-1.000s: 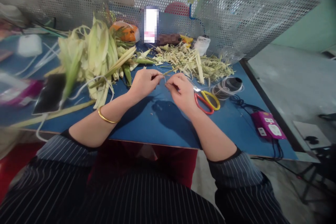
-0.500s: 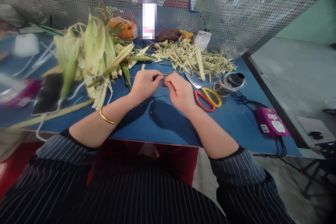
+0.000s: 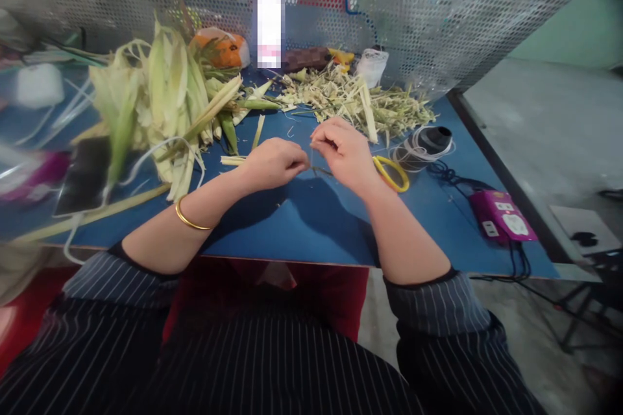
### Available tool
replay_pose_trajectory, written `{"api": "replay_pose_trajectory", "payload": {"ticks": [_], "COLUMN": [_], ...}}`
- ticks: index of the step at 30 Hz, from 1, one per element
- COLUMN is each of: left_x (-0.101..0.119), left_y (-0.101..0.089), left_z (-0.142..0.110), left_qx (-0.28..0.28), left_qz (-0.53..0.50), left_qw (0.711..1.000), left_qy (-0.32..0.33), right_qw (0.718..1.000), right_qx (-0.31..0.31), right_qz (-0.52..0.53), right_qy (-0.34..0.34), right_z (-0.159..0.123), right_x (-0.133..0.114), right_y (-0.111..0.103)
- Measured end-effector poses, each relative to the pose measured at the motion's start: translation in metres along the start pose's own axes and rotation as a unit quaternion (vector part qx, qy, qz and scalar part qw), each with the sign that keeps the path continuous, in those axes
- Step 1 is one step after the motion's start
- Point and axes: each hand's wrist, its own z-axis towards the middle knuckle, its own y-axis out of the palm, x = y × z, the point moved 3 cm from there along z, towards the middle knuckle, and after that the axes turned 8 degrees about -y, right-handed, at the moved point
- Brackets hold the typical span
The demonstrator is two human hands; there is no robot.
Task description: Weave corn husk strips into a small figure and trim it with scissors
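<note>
My left hand (image 3: 275,163) is closed in a pinch on a thin brownish stem (image 3: 321,171), whose end pokes out towards the right. Pale corn husk strips (image 3: 232,160) show on the other side of that hand; whether they join the stem is hidden. Just above, my right hand (image 3: 346,150) pinches what looks like a fine pale thread, faintly visible between the two hands. Scissors with a yellow handle loop (image 3: 390,174) lie beside my right wrist, mostly covered by it. A dark cone of white thread (image 3: 423,148) stands further right.
Corn husks (image 3: 170,91) heap up at the left, with a dark phone-like slab (image 3: 82,175) and white cable near them. Shredded husk scraps (image 3: 335,94) cover the back. A purple power socket (image 3: 503,217) sits at the right edge. Perforated metal mesh (image 3: 418,19) rises behind the table.
My hands have moved apart slightly and nearer to me. My right hand has lifted and shifted right, covering most of the scissors. Pale husk strips now show left of my left hand.
</note>
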Motion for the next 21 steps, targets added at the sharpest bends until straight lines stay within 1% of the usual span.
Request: {"api": "replay_pose_trajectory", "payload": {"ticks": [2, 4, 6, 8, 11, 13, 14, 16, 18, 19, 21], "left_x": [0.003, 0.003, 0.000, -0.005, -0.014, -0.017, -0.018, -0.018, -0.017, -0.016, -0.014], "left_y": [-0.004, -0.008, -0.012, -0.013, -0.012, -0.010, -0.010, -0.009, -0.007, -0.005, -0.002], "left_z": [-0.001, 0.000, 0.000, 0.000, 0.000, 0.000, -0.001, -0.001, -0.001, 0.000, 0.000], "left_qx": [-0.014, 0.000, 0.043, 0.101, 0.169, 0.194, 0.201, 0.204, 0.187, 0.169, 0.120], "left_qz": [-0.044, -0.094, -0.134, -0.160, -0.172, -0.155, -0.138, -0.087, -0.018, 0.017, 0.071], "left_qw": [0.999, 0.995, 0.990, 0.978, 0.957, 0.950, 0.950, 0.955, 0.965, 0.970, 0.980], "left_qy": [0.026, 0.015, -0.027, -0.085, -0.163, -0.191, -0.197, -0.196, -0.183, -0.173, -0.140], "right_qw": [0.999, 0.991, 0.974, 0.955, 0.938, 0.939, 0.945, 0.968, 0.992, 0.997, 0.994], "right_qx": [-0.011, -0.025, -0.029, -0.025, -0.010, 0.001, 0.004, 0.014, 0.027, 0.030, 0.026], "right_qz": [0.031, 0.086, 0.152, 0.209, 0.260, 0.261, 0.245, 0.172, 0.058, -0.004, -0.102], "right_qy": [0.038, 0.098, 0.163, 0.208, 0.228, 0.225, 0.219, 0.181, 0.112, 0.075, 0.021], "right_z": [0.002, 0.002, 0.001, -0.001, -0.004, -0.006, -0.007, -0.010, -0.011, -0.011, -0.010], "right_x": [0.012, 0.022, 0.028, 0.029, 0.022, 0.014, 0.010, 0.001, -0.008, -0.012, -0.016], "right_y": [-0.002, -0.003, -0.001, 0.005, 0.017, 0.026, 0.030, 0.032, 0.029, 0.025, 0.017]}}
